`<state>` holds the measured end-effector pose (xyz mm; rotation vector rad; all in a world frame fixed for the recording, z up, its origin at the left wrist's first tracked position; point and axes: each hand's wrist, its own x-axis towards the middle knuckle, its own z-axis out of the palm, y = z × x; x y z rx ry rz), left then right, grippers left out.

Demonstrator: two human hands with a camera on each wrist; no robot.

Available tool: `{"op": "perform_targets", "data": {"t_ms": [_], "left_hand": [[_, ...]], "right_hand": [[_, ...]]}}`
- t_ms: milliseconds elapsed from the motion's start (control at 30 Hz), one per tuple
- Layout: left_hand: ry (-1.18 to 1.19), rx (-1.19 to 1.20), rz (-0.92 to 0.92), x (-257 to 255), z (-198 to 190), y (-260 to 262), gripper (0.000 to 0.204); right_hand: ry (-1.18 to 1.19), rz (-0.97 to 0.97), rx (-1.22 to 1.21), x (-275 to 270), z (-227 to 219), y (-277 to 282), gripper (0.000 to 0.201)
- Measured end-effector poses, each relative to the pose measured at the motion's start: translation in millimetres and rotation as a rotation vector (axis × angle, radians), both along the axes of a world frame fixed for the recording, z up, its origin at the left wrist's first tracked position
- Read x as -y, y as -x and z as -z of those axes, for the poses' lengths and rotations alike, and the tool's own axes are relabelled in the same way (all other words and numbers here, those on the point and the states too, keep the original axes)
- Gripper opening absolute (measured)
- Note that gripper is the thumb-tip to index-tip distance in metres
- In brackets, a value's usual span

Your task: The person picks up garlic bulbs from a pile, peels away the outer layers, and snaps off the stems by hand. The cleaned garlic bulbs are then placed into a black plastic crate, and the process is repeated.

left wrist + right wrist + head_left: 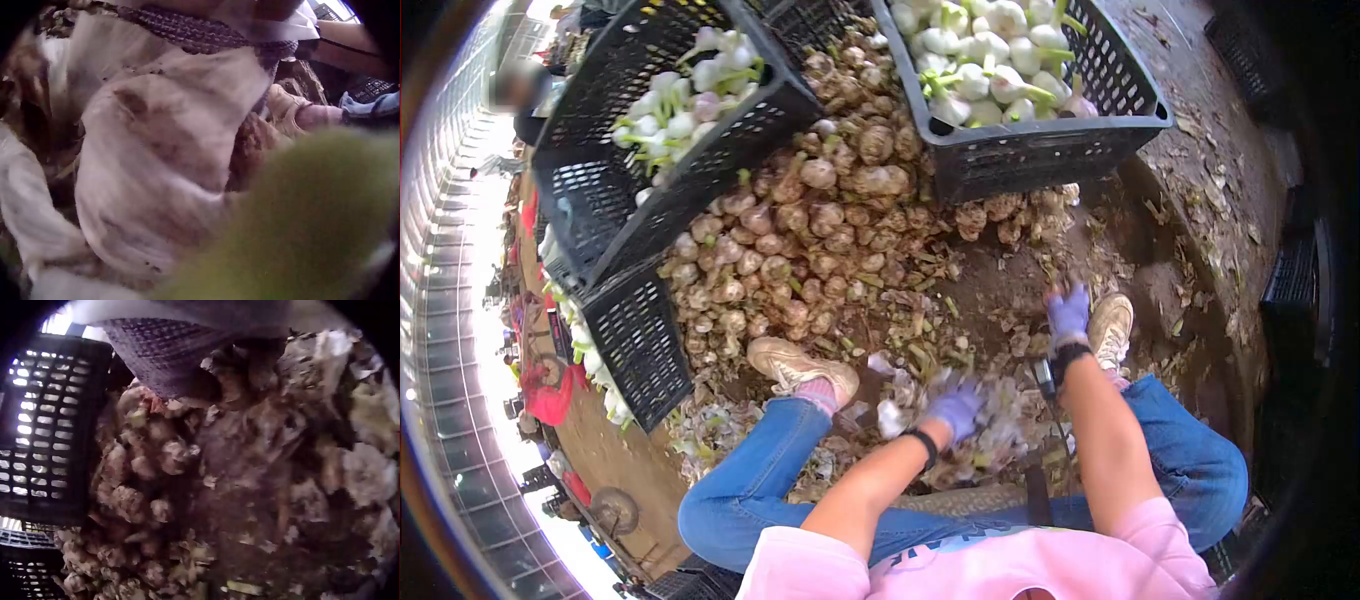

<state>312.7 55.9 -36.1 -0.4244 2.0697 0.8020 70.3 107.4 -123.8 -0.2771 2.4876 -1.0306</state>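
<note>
Left hand (956, 408) grips garlic bulb (156, 162); right hand (1068, 312) blurred.

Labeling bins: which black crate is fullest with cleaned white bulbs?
The crate at top right, heaped with white bulbs; the tilted left crate is only partly filled.

The ground (1180, 230) is bare brown earth. On it lies a big heap of unpeeled garlic bulbs (820, 230), scattered husks and stalk scraps (920, 350), and black plastic crates (1040, 150) resting against the heap.

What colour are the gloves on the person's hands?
Light purple on both the left hand and the right hand; the head view shows it best.
</note>
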Motion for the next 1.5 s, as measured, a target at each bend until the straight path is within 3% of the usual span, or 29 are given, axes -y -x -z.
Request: {"op": "perform_targets", "data": {"t_ms": [33,100,133,167,200,233,267,300,333,367,400,433,567,633,700,733,767,833,867,933,1000,1033,1100,1167,1200,1233,1300,1367,1500], "left_hand": [[-0.037,-0.008,-0.040,-5,-6,-23,0.057],[-0.055,0.198,0.369,-10,4,-61,0.053],[-0.165,0.297,0.308,-3,-13,-74,0.049],[-0.258,0.388,0.216,9,-31,-86,0.045],[-0.283,0.529,0.172,19,-34,-98,0.044],[-0.321,0.655,0.128,28,-28,-105,0.046],[-0.091,0.514,0.000,35,-5,-120,0.048],[0.127,0.369,-0.111,44,11,-134,0.050],[0.044,0.265,0.081,52,-91,-100,0.041],[0.009,0.336,0.060,56,-83,-94,0.041],[0.002,0.289,0.028,54,-92,-90,0.044],[0.035,0.164,-0.024,50,-138,-86,0.046],[0.068,-0.113,-0.193,24,-182,-84,0.045],[0.097,-0.206,-0.274,11,-200,-90,0.046],[0.199,-0.317,-0.298,3,-226,-100,0.057],[0.217,-0.628,-0.429,-7,-250,-111,0.058],[0.123,-0.783,-0.711,-16,-261,-118,0.059],[-0.041,-1.205,-0.920,-28,-249,-124,0.063],[-0.041,-1.202,-0.924,-34,-256,-128,0.063],[-0.349,-1.214,-0.986,-46,-277,-132,0.067],[-0.346,-1.327,-1.001,-47,-267,-135,0.066],[-0.347,-1.447,-1.008,-52,-262,-133,0.065],[-0.419,-1.450,-1.162,-57,-255,-130,0.062],[0.042,-1.425,-1.063,-63,-280,-134,0.056],[-0.205,-1.448,-1.190,-68,-283,-132,0.056],[-0.424,-1.467,-1.319,-70,-285,-132,0.056],[-0.432,-1.549,-1.345,-70,-291,-130,0.056],[0.020,-1.554,-1.173,-65,-288,-133,0.060],[0.235,-1.522,-0.967,-58,-286,-134,0.066]], "right_hand": [[0.027,-0.006,-0.050,-20,0,-14,0.054],[-0.075,-0.058,0.134,-47,-12,-35,0.052],[0.142,0.092,0.285,-55,23,-48,0.048],[0.217,0.210,0.335,-43,-7,-67,0.043],[0.728,0.147,0.676,-41,1,-78,0.041],[0.616,0.115,0.702,-28,-21,-86,0.043],[0.580,0.169,0.639,-22,-41,-100,0.046],[0.459,0.009,0.566,-20,-29,-105,0.044],[0.408,-0.010,0.502,-14,-46,-114,0.033],[0.598,0.006,0.620,-5,-45,-120,0.024],[0.592,0.009,0.638,1,-93,-133,0.019],[0.582,0.018,0.658,3,-147,-150,0.015],[0.920,-0.098,0.739,2,-179,-170,0.019],[0.959,-0.097,0.758,-13,-224,-181,0.023],[1.043,-0.234,0.848,-24,-249,-187,0.025],[1.112,-0.232,0.797,-25,-256,-192,0.022],[1.121,-0.246,0.790,-27,-266,-196,0.022],[1.053,-0.338,0.777,-41,-306,-209,0.023],[1.097,-0.400,0.785,-46,-323,-218,0.023],[1.116,-0.456,0.773,-51,-342,-231,0.024],[1.117,-0.562,0.716,-55,-353,-240,0.028],[1.205,-0.533,1.070,-58,-368,-247,0.029],[1.097,-0.464,0.965,-61,-376,-248,0.029],[1.165,-0.487,0.965,-68,-374,-245,0.027],[1.030,-0.548,0.774,-70,-386,-242,0.024],[1.068,-0.617,0.569,-67,-376,-240,0.021],[0.933,-0.557,0.674,-72,-377,-237,0.024],[0.864,-0.537,0.784,-78,-394,-236,0.029],[0.915,-0.594,0.742,-71,-379,-232,0.034]]}}
